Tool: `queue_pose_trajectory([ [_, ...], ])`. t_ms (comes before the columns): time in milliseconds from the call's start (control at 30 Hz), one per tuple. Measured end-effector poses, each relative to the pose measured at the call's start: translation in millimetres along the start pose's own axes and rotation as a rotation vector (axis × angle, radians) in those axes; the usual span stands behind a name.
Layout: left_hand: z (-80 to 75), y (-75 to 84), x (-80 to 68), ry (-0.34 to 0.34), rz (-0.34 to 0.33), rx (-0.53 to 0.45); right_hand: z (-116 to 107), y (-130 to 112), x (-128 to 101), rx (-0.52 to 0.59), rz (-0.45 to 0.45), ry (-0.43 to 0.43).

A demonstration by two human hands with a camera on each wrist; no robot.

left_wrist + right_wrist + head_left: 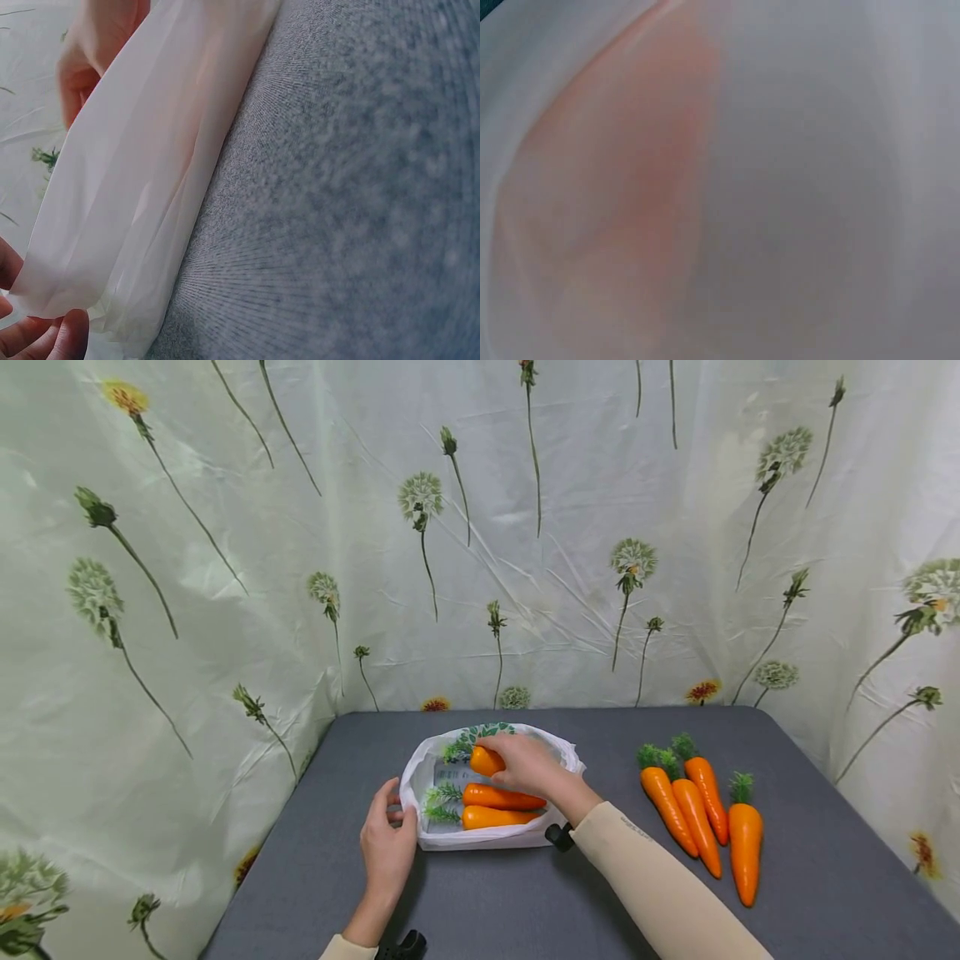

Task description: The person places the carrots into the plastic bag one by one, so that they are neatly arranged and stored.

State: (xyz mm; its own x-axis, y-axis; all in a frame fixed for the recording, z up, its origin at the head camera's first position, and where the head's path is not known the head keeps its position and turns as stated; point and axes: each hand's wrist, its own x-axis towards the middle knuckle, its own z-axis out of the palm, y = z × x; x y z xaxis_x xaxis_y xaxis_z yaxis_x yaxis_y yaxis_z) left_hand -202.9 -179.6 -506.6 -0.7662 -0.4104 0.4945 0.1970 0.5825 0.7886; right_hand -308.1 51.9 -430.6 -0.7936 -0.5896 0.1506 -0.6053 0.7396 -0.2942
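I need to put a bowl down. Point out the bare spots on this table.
Bare grey table lies between bag and near edge, behind the bag, and between it and the loose carrots. Crowded: the bag, with right hand inside and left hand gripping its rim.

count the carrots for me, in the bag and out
7. Three in the white bag: one under the right hand, two below it. Four on the table at right. More may be hidden.

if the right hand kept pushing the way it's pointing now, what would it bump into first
Likely the far-left inner wall of the white bag. The right hand points left into the bag, gripping a carrot whose leafy top leads. Depth is hard to judge here.
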Motion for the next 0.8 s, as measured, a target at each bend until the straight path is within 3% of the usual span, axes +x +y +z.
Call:
queue_pose_trajectory([
  [533, 0.6, -0.2, -0.1, 0.014, 0.007, 0.020, 12.4, 0.9, 8.3, -0.029, 0.048, -0.159],
  [800, -0.2, 1.2, 0.2, 0.000, -0.013, 0.019, 16.0, 3.6, 6.8, -0.003, 0.050, -0.164],
])
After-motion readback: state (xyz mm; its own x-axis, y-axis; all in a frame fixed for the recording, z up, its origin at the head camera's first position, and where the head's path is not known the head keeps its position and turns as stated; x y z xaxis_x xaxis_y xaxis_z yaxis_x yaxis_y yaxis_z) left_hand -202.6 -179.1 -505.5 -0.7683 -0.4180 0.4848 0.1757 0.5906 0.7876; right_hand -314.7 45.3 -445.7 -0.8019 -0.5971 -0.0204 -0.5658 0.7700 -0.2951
